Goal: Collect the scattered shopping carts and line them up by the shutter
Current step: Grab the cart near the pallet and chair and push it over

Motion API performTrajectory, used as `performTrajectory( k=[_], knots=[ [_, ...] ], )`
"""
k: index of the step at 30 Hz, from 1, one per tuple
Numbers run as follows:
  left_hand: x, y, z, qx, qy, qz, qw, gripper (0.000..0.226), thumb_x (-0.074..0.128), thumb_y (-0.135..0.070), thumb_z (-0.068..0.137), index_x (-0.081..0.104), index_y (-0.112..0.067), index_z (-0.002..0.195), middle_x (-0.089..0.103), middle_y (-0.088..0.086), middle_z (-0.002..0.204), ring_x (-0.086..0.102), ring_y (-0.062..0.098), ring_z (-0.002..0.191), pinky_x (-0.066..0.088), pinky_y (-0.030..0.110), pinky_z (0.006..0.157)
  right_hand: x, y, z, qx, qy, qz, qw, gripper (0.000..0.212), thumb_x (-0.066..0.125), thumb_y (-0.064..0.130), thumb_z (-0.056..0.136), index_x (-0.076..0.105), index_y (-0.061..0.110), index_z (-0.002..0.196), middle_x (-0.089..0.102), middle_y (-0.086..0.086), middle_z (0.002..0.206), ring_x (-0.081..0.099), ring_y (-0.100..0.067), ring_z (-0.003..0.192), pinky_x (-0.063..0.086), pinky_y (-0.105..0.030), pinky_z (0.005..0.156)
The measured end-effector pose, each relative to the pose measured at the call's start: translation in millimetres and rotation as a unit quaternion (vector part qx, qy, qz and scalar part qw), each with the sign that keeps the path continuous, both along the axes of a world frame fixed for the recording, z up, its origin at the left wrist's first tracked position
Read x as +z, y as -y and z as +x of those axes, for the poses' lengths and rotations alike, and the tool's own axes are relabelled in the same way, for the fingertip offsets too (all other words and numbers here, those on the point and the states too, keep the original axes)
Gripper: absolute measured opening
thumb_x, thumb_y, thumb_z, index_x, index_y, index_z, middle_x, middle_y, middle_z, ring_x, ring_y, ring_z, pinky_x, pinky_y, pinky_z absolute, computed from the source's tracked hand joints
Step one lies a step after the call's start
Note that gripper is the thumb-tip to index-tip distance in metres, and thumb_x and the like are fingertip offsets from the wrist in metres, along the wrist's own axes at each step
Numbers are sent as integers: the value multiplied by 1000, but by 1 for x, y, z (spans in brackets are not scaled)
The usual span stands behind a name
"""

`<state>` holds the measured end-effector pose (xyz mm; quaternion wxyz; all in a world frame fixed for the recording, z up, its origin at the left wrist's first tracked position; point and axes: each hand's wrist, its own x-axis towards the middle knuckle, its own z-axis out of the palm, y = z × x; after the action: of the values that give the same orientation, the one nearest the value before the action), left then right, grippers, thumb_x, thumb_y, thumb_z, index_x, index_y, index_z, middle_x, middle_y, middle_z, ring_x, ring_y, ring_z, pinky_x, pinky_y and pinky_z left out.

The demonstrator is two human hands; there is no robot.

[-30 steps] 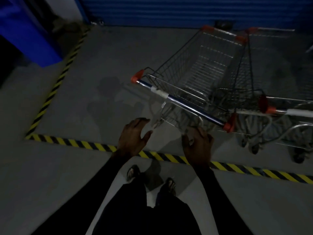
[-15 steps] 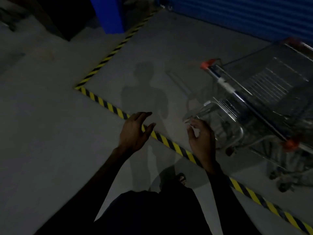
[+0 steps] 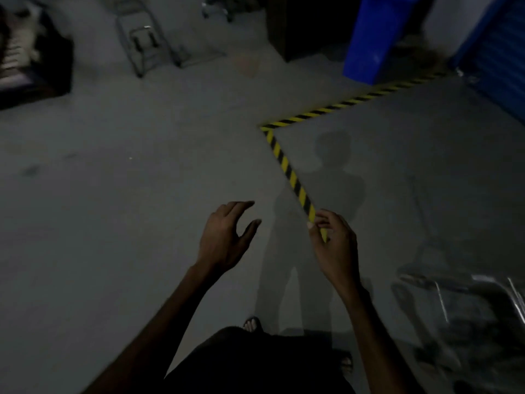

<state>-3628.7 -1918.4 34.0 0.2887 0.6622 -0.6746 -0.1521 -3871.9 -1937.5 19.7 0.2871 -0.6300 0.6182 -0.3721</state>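
You've swung left — shopping cart point(image 3: 483, 314) now at lower right edge, blurred | left hand point(image 3: 224, 240), right hand point(image 3: 335, 245): fingers loosely spread, grasping nothing | blue shutter point(image 3: 502, 64) upper right — hazard tape point(image 3: 287, 166) corner ahead.

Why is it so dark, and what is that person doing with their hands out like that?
A person is walking across a dim concrete floor with both hands empty: the left hand and right hand are open, holding nothing. A shopping cart stands at the lower right, inside the yellow-and-black floor tape, near the blue shutter. Another cart-like metal frame sits far off at the top left, which may be the next one to fetch.
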Motion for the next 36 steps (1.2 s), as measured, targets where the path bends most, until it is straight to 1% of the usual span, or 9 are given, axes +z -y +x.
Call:
performTrajectory(
  k=[4, 8, 11, 15, 18, 21, 25, 32, 36],
  knots=[
    [0, -15, 68, 104, -26, 10, 994, 41, 70, -39, 102, 65, -19, 138, 69, -2, 130, 64, 21, 118, 54, 44, 97, -4, 24, 76, 83, -1, 4, 997, 23, 67, 29, 103, 68, 20, 125, 67, 7, 115, 64, -15, 106, 57, -42, 89],
    [-1, -28, 114, 175, -44, 7, 984, 40, 69, -41, 102, 67, -21, 136, 69, -4, 129, 63, 18, 117, 52, 41, 100, -2, 47, 133, 147, -3, 8, 989, 25, 67, 30, 103, 68, 20, 126, 67, 9, 116, 63, -11, 106, 57, -39, 89],
    [-3, -26, 138, 210, -49, 8, 976, 40, 69, -40, 102, 67, -20, 136, 70, -4, 129, 63, 17, 117, 52, 41, 100, 1, 67, 160, 176, -8, 7, 984, 23, 69, 30, 102, 70, 19, 123, 68, 8, 113, 64, -11, 104, 57, -38, 87],
    [-8, -1, 158, 235, -60, 18, 970, 40, 68, -42, 102, 67, -21, 136, 70, -6, 130, 63, 16, 118, 53, 41, 100, 2, 100, 178, 195, -13, 7, 981, 23, 68, 30, 102, 70, 20, 122, 68, 7, 113, 64, -13, 104, 58, -40, 87],
    [-13, 31, 167, 242, -68, 30, 967, 41, 67, -44, 101, 67, -22, 136, 69, -7, 130, 63, 16, 117, 53, 41, 99, -5, 134, 186, 195, -19, 21, 980, 22, 69, 29, 102, 70, 21, 122, 68, 7, 114, 65, -14, 104, 58, -43, 88],
    [-17, 72, 175, 243, -70, 38, 967, 41, 67, -45, 101, 66, -23, 136, 70, -6, 128, 63, 16, 116, 53, 39, 98, -14, 177, 195, 188, -5, 24, 982, 21, 71, 28, 100, 70, 20, 120, 68, 7, 111, 66, -15, 101, 59, -46, 87],
    [-18, 139, 187, 241, -56, 45, 968, 40, 68, -45, 101, 67, -23, 135, 71, -6, 126, 64, 16, 115, 53, 39, 96, -17, 243, 211, 193, 1, 36, 980, 20, 70, 30, 101, 69, 23, 120, 67, 9, 111, 65, -13, 100, 58, -44, 86],
    [2, 260, 217, 256, -47, 40, 965, 39, 69, -44, 101, 67, -23, 135, 71, -6, 124, 64, 13, 111, 52, 34, 92, -6, 373, 257, 248, -14, 22, 968, 24, 70, 28, 100, 69, 18, 123, 66, 5, 112, 65, -15, 99, 58, -42, 85],
    [8, 303, 242, 281, -56, 36, 957, 41, 67, -46, 102, 66, -24, 136, 70, -7, 126, 63, 10, 109, 49, 29, 88, -4, 439, 292, 294, -35, 12, 955, 27, 70, 30, 101, 69, 17, 124, 69, 2, 114, 66, -17, 98, 60, -44, 83]
  ],
)
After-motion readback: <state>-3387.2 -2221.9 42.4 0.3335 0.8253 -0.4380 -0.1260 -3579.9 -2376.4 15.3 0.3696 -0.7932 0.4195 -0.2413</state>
